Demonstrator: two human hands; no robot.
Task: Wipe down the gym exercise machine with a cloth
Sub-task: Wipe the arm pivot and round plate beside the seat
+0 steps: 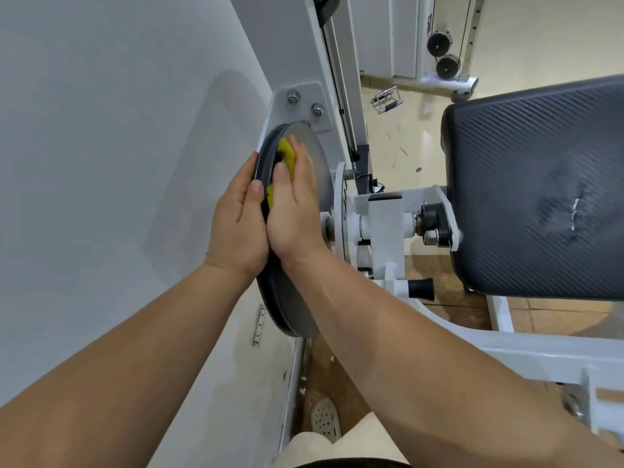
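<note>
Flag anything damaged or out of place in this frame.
The black pad has a torn, scuffed patch with white showing through. A metal cable handle lies loose on the floor farther back. The right hand holding the yellow cloth against the wheel looks normal.

Bright, even indoor light; soft grey shadows lie on the white panel [118, 136]; straight edges bow near the borders.

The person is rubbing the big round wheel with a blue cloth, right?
Not quite. The cloth is yellow, not blue. The head view shows the right hand holding it against the big round wheel, just as you said.
</note>
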